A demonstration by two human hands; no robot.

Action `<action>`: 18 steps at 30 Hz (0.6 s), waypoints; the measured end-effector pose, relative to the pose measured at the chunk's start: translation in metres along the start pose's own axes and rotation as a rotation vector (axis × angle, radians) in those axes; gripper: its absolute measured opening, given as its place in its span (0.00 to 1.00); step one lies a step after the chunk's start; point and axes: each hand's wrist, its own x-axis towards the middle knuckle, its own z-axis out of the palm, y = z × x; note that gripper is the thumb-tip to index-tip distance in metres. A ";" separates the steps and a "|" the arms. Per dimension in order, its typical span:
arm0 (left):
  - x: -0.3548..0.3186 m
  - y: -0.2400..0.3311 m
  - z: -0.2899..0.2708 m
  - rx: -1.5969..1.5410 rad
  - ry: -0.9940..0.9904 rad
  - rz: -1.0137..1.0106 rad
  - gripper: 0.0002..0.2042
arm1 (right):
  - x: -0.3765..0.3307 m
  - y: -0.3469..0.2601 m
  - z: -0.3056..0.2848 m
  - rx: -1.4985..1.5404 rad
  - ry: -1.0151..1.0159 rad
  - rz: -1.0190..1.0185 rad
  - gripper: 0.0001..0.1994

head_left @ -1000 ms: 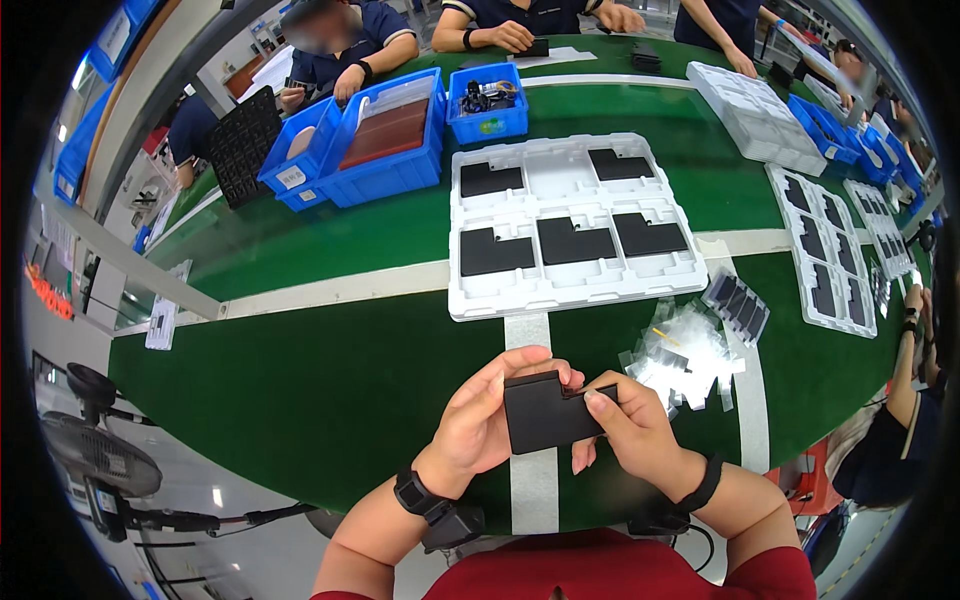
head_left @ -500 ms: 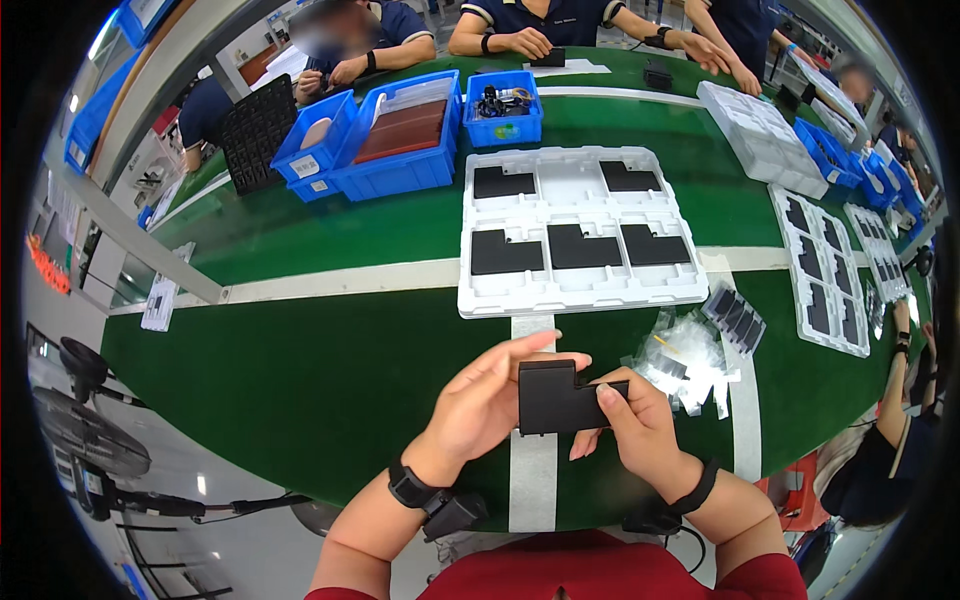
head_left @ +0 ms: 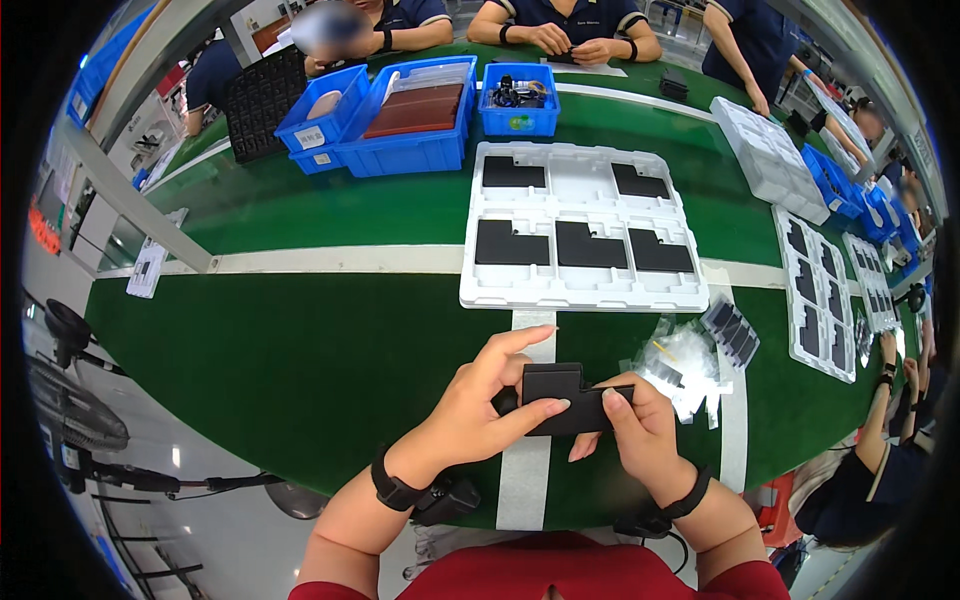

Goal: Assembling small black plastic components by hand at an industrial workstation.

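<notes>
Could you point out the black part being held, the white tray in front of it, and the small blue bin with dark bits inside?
black part (head_left: 570, 400), head view, on its flat top face.
white tray (head_left: 585, 292), head view, on its near rim.
small blue bin (head_left: 520, 122), head view, on its front wall.

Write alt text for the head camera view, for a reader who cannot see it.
A person's left hand and right hand hold a flat black notched part over a green table. Beyond it lies a white moulded tray with five similar black parts, clear plastic bags to its right, and blue bins by seated co-workers.
</notes>
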 end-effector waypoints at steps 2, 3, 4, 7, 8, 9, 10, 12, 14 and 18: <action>-0.001 -0.004 -0.001 -0.022 0.012 0.037 0.28 | 0.003 -0.004 -0.005 -0.004 -0.039 0.001 0.13; 0.000 -0.006 0.000 -0.028 0.049 0.099 0.26 | 0.005 -0.007 -0.010 0.116 -0.135 0.008 0.16; -0.001 -0.007 0.000 -0.035 0.087 0.159 0.24 | 0.006 -0.009 -0.014 0.237 -0.230 0.017 0.20; -0.003 -0.003 0.002 -0.125 0.108 0.222 0.25 | 0.007 -0.013 -0.024 0.274 -0.409 0.043 0.24; -0.003 -0.001 0.003 -0.132 0.110 0.228 0.25 | 0.007 -0.011 -0.027 0.244 -0.417 0.072 0.27; -0.004 0.002 0.004 -0.160 0.120 0.238 0.24 | 0.008 -0.006 -0.029 0.236 -0.418 0.074 0.27; -0.005 0.003 0.004 -0.187 0.130 0.245 0.24 | 0.010 0.001 -0.029 0.282 -0.423 0.095 0.29; -0.005 -0.001 0.003 -0.145 0.116 0.239 0.24 | 0.012 0.005 -0.028 0.283 -0.421 0.146 0.37; -0.006 -0.001 0.001 -0.098 0.107 0.228 0.24 | 0.014 0.011 -0.021 0.357 -0.452 0.163 0.39; -0.006 0.010 0.007 -0.232 0.075 0.125 0.24 | 0.015 0.013 -0.006 0.543 -0.537 0.232 0.48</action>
